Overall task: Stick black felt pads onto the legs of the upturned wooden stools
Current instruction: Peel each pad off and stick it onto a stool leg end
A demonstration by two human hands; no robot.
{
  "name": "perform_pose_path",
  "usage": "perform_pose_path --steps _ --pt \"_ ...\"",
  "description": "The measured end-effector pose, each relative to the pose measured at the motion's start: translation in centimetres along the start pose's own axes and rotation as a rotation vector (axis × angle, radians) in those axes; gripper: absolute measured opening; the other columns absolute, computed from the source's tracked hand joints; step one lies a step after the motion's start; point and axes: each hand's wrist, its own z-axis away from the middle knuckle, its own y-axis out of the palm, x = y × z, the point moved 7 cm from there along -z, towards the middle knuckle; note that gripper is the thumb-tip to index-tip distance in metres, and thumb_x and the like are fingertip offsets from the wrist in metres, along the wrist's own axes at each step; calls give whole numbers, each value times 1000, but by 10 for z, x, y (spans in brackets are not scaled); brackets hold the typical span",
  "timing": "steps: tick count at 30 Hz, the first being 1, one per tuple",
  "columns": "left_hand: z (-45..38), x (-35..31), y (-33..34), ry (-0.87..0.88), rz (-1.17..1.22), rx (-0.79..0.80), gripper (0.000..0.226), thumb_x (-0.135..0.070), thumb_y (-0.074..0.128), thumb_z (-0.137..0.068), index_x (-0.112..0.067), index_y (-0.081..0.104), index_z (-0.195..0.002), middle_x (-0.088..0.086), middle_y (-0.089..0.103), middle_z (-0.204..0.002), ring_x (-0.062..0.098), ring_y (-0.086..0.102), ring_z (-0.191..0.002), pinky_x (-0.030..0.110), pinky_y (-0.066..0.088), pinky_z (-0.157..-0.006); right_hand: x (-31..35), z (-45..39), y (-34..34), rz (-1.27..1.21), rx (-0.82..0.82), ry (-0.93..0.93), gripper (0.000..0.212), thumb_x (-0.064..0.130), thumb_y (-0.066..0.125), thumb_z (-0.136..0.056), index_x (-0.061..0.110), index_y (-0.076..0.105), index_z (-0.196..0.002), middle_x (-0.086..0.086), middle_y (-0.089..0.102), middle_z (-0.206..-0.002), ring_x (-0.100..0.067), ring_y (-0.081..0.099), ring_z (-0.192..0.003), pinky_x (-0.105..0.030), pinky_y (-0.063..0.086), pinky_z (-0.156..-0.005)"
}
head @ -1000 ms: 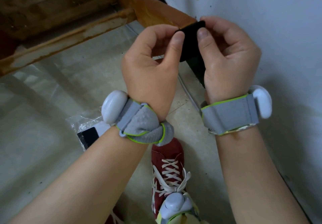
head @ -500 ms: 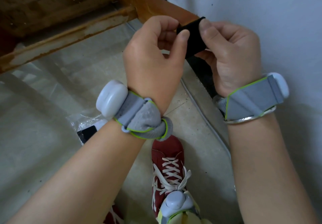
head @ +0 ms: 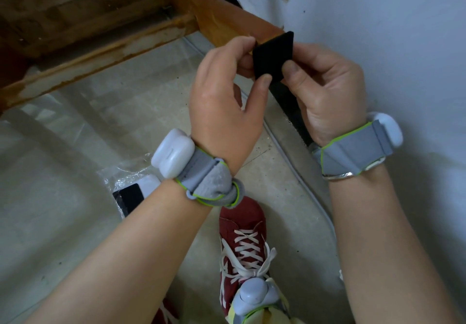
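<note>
Since half a second ago, both hands have tilted the pad (head: 273,55) so its flat black face now shows toward the camera, where before only a narrow part of it peeked out between the thumbs. It is held up in the air in front of the end of a stool leg (head: 227,25), near the wall (head: 378,34); whether pad and leg touch cannot be told.

Left hand (head: 222,102) pinches the pad's lower left corner, thumb tip on the front face, fingers curled behind. Right hand (head: 325,92) grips its right edge, thumb on the front, fingers folded behind.

Each wrist carries a grey strap edged in green with a white pod: left strap (head: 206,182), right strap (head: 353,149). No writing or brand can be read on them.

On the floor (head: 63,223) below the left forearm lies a clear bag (head: 131,187) with a black piece and a white sheet inside; no label is legible. A red shoe (head: 243,238) with white laces stands between the forearms.
</note>
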Motion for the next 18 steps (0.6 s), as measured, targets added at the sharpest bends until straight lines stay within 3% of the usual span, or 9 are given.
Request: perform_pose_path --steps 2,6,10,13,16,18 --pt "0 1 2 25 -31 13 33 -2 59 -79 10 54 -110 9 53 -92 15 52 -85 26 47 -69 4 0 0 122 12 -73 33 7 53 -81 -1 56 -112 -11 60 -105 -21 59 -93 -30 50 -86" --pt "-2 3 7 66 -70 62 32 -2 57 -81 13 53 -109 24 60 -95 12 48 -85 11 39 -69 0 2 2 162 40 -115 28 11 48 -85 4 57 -111 -20 62 -109 -24 59 -99 -48 50 -91" --pt "-2 5 6 120 -76 90 35 -3 60 -80 14 52 -110 25 60 -98 10 48 -89 1 34 -75 -1 2 2 177 110 -175 31 9 47 -85 9 46 -117 -5 56 -103 -22 54 -100 -50 45 -94" --pt "-2 6 6 136 -89 123 39 -3 63 -77 13 53 -111 24 61 -99 7 48 -88 -1 33 -76 -4 -2 0 172 163 -173 37 5 49 -84 0 41 -120 -3 54 -102 -21 53 -99 -44 43 -93" --pt "-2 5 6 96 -70 113 41 -2 63 -76 10 52 -113 21 60 -101 10 46 -91 -1 32 -74 -5 -4 -4 216 137 -166 35 4 50 -85 0 43 -119 4 56 -98 3 56 -93 -21 43 -89" --pt "-3 4 4 58 -44 84 42 -1 63 -74 9 51 -114 18 59 -100 8 46 -90 0 31 -72 -4 -2 -4 256 115 -186 32 6 51 -85 -2 51 -116 3 58 -101 8 55 -92 -16 43 -87"
